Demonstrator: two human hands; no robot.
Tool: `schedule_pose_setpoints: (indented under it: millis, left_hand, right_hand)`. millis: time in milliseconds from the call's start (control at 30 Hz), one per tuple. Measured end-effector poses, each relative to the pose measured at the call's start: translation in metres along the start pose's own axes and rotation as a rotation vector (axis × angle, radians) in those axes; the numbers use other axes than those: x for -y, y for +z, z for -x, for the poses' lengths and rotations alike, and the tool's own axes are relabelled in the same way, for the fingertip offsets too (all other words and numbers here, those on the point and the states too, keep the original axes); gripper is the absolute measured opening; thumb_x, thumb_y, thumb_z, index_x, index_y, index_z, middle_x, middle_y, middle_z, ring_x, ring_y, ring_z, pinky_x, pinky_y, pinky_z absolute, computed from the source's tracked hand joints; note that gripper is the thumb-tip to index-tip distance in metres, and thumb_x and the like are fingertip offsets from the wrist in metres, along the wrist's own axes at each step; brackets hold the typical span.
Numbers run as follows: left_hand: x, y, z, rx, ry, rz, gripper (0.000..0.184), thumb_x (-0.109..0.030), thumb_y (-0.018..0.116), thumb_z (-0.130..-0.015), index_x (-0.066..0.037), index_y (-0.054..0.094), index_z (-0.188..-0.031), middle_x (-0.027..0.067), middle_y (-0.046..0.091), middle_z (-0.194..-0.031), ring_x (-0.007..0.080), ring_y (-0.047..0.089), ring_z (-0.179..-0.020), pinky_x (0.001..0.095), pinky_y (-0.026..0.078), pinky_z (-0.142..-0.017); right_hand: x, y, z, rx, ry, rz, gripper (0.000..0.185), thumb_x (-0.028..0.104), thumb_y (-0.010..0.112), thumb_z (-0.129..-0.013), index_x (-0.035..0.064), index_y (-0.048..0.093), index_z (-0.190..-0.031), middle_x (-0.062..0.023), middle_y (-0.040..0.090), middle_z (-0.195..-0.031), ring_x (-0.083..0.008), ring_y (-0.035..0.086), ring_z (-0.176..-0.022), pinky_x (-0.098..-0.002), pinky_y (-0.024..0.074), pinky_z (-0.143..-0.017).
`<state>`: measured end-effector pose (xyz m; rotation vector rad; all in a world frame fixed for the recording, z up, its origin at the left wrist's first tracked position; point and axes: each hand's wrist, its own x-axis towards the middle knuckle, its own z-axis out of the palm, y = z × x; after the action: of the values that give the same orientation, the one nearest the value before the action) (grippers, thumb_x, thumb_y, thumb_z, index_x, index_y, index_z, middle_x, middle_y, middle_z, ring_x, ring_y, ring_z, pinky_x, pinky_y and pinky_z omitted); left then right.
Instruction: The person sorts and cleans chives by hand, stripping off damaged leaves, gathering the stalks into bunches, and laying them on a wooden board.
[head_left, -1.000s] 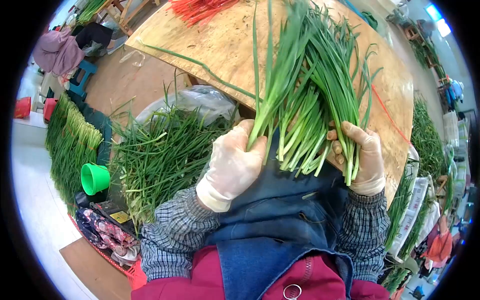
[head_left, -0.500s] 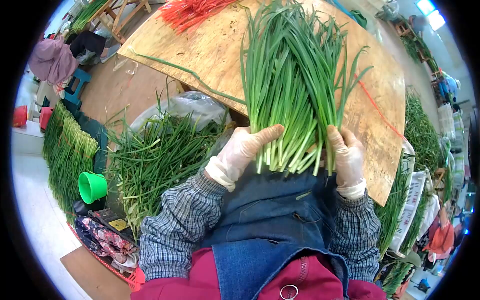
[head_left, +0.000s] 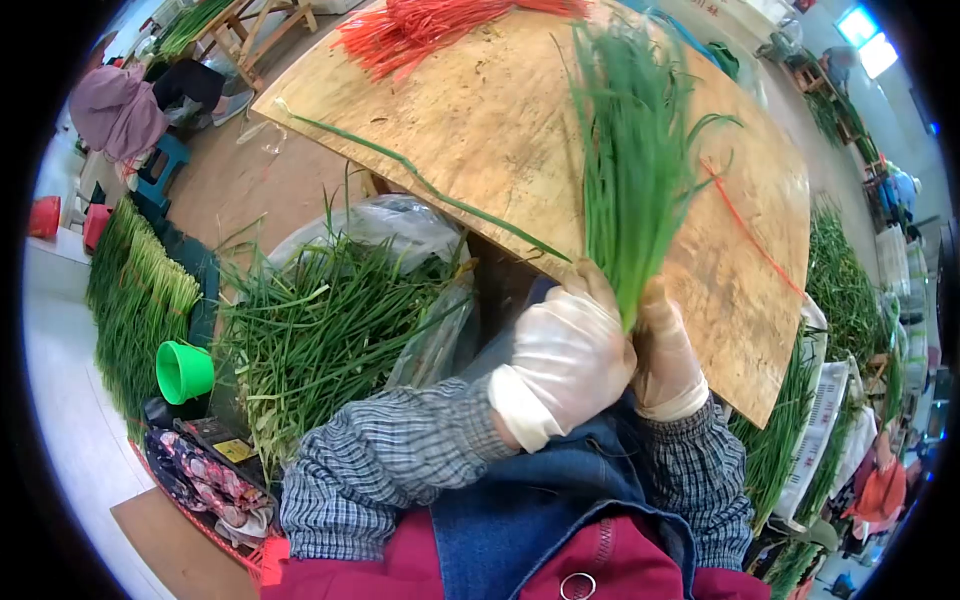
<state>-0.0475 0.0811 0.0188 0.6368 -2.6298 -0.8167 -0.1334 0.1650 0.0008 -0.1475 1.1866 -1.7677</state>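
A bunch of garlic chives [head_left: 632, 180] stands up from my two hands over the near edge of the wooden board, its leaves blurred by motion. My left hand [head_left: 572, 345], in a whitish glove, is closed round the lower stems from the left. On the other side my right hand [head_left: 668, 350], gloved too, is closed against the same stems. The stem ends are hidden behind my hands. A single long green leaf [head_left: 430, 185] lies along the board's left edge. One red tie strip [head_left: 750, 220] lies right of the bunch.
The wooden board [head_left: 480, 130] carries a pile of red tie strips [head_left: 420, 30] at its far side. Loose chives [head_left: 330, 320] fill a plastic bag at the left, beside a green bucket [head_left: 185, 372]. More chives [head_left: 140, 310] stand stacked farther left. A seated person [head_left: 120, 110] is beyond.
My hands have come together and the spread chives are now gathered into a narrow upright bunch. My left hand moved right and turned, its back now facing me.
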Motion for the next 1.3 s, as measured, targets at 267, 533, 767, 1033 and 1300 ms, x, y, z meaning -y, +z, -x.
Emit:
schedule_pose_setpoints:
  millis: [267,533,767,1033,1300]
  left_hand:
    - [0.019,-0.028,-0.003,0.19,0.449,0.044,0.056,-0.039,0.068,-0.067,0.006,0.058,-0.098,0.0167,0.058,-0.087,0.0305,0.057,-0.074,0.0384,0.045,-0.064]
    - [0.112,-0.028,-0.05,-0.346,0.257,-0.267,0.031,-0.022,0.065,-0.075,-0.002,0.061,-0.098,0.0157,0.058,-0.102,0.0325,0.054,-0.097,0.0409,0.042,-0.085]
    - [0.174,-0.06,0.035,-0.134,0.065,-0.537,0.027,-0.016,0.063,-0.075,-0.006,0.06,-0.1,0.0108,0.059,-0.094,0.0275,0.056,-0.088,0.0381,0.044,-0.077]
    - [0.14,-0.09,0.079,0.03,-0.439,0.556,0.035,-0.014,0.061,-0.08,0.002,0.058,-0.11,0.0138,0.062,-0.103,0.0213,0.058,-0.096,0.0304,0.044,-0.086]
    - [0.11,-0.061,0.03,0.46,-0.475,1.099,0.083,-0.062,0.059,-0.073,0.006,0.046,-0.12,0.0097,0.059,-0.1,0.0151,0.057,-0.088,0.0276,0.045,-0.08]
  right_hand:
    - [-0.002,-0.009,0.001,0.005,0.2,-0.411,0.03,0.015,0.06,-0.081,-0.0026,0.053,-0.105,-0.0144,0.061,-0.098,-0.0242,0.06,-0.087,-0.037,0.0499,-0.081]
    - [0.009,-0.011,0.011,-0.211,0.089,-0.127,0.027,0.015,0.062,-0.077,-0.0003,0.054,-0.097,-0.0107,0.058,-0.077,-0.0176,0.058,-0.063,-0.0308,0.0508,-0.054]
    - [0.069,0.036,0.045,-0.106,-0.185,-0.065,0.034,0.006,0.065,-0.069,-0.0082,0.051,-0.096,-0.0123,0.057,-0.074,-0.0186,0.057,-0.051,-0.0278,0.0495,-0.045]
    - [0.041,0.079,0.016,0.155,-0.126,-0.079,0.031,0.01,0.068,-0.069,-0.0075,0.057,-0.091,-0.011,0.06,-0.07,-0.0157,0.058,-0.053,-0.026,0.0493,-0.046]
    - [-0.05,0.057,0.006,0.198,0.325,-0.213,0.041,0.02,0.067,-0.072,-0.0001,0.054,-0.104,-0.0084,0.059,-0.085,-0.0161,0.057,-0.068,-0.0303,0.05,-0.061]
